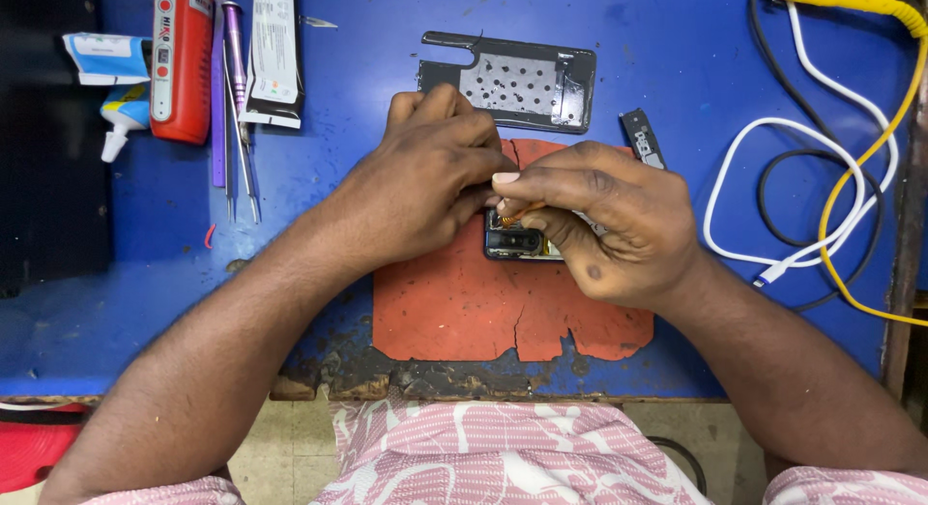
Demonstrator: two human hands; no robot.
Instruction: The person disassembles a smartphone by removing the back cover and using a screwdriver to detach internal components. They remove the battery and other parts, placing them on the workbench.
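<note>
Both hands meet over an opened phone (522,242) lying on a cracked red mat (483,312) at mid worktop (145,273). Left hand (425,181) curls onto the phone's upper edge (grip hidden, cannot tell). Right hand (604,225) pinches a small orange-tipped tool (512,215). The black back cover (512,80) lies just beyond.

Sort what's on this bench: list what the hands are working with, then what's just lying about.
In use: left hand, right hand, opened black phone, thin orange-tipped tool, cracked red rubber mat.

Lying about: black perforated back cover, red handheld device, tweezers, white cable, yellow cable, glue tube.
</note>
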